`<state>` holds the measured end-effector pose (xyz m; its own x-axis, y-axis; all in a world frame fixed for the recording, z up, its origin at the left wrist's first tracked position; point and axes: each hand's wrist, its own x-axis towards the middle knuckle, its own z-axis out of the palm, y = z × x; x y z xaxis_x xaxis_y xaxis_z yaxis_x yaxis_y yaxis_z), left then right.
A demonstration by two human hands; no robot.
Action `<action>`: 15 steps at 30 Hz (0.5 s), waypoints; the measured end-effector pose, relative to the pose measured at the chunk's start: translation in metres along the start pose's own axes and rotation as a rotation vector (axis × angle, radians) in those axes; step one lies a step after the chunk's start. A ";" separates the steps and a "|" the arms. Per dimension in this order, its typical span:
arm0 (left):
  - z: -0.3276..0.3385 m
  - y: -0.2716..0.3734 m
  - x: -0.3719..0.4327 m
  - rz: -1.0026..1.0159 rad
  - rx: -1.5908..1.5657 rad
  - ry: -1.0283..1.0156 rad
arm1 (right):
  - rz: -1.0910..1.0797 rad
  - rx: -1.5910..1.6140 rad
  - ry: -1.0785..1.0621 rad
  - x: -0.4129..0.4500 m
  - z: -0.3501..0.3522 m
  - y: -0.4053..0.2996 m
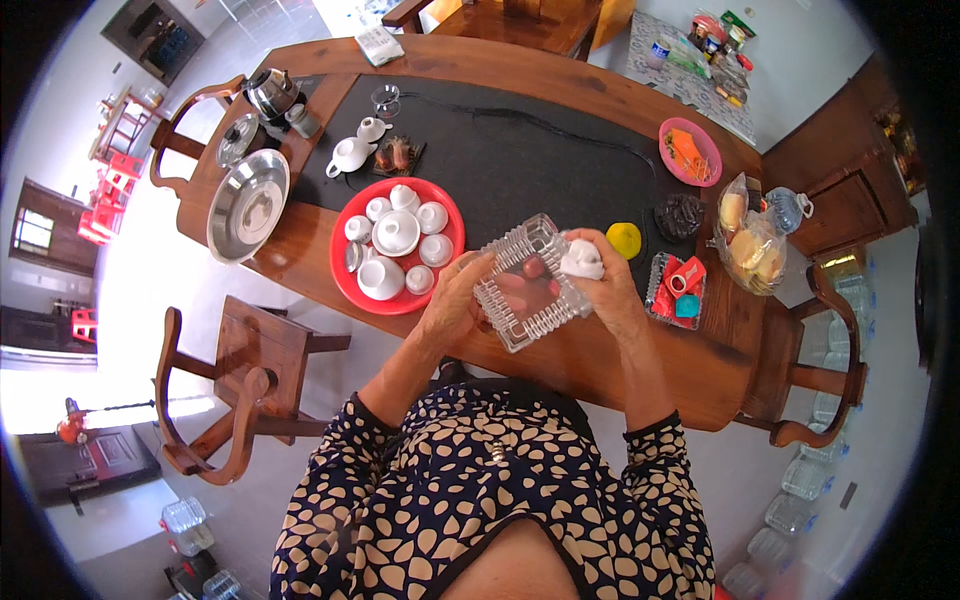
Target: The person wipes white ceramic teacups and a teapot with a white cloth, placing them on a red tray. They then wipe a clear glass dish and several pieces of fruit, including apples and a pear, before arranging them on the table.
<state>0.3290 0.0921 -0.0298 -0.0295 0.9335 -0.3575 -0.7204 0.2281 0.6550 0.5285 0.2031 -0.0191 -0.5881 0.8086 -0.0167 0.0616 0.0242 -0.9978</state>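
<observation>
My left hand [459, 294] grips the left side of a clear ribbed plastic or glass box [514, 341], tilted above the near edge of the wooden table. Red shapes show through its clear bottom; whether they lie inside it or are seen through it, I cannot tell. At the box's right side, my right hand [611, 281] holds a crumpled white cloth or tissue [582, 259] against the rim. Left of the hands stands a red round tray [343, 281] with white teacups, a lidded bowl [395, 232] and a white pitcher [380, 278].
A steel basin [249, 207], a kettle [268, 94] and a white teapot [349, 156] stand at the left. Toward the right are a yellow round object [624, 241], a black plastic bag [679, 217], a clear tray of red packets [676, 291], a pink basket [691, 151] and bagged bread [752, 255].
</observation>
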 end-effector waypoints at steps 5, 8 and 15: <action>0.001 -0.027 0.005 0.206 0.136 0.212 | -0.461 -0.667 0.210 0.002 -0.005 -0.024; 0.014 -0.035 0.003 0.206 0.197 0.328 | -0.459 -0.854 0.056 0.004 0.018 -0.018; 0.034 -0.033 0.021 0.380 0.480 0.431 | -0.455 -1.072 0.073 0.011 0.047 0.007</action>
<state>0.3763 0.1132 -0.0362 -0.5560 0.8035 -0.2129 -0.2278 0.0990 0.9687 0.4847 0.1843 -0.0298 -0.6853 0.6287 0.3674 0.5271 0.7764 -0.3454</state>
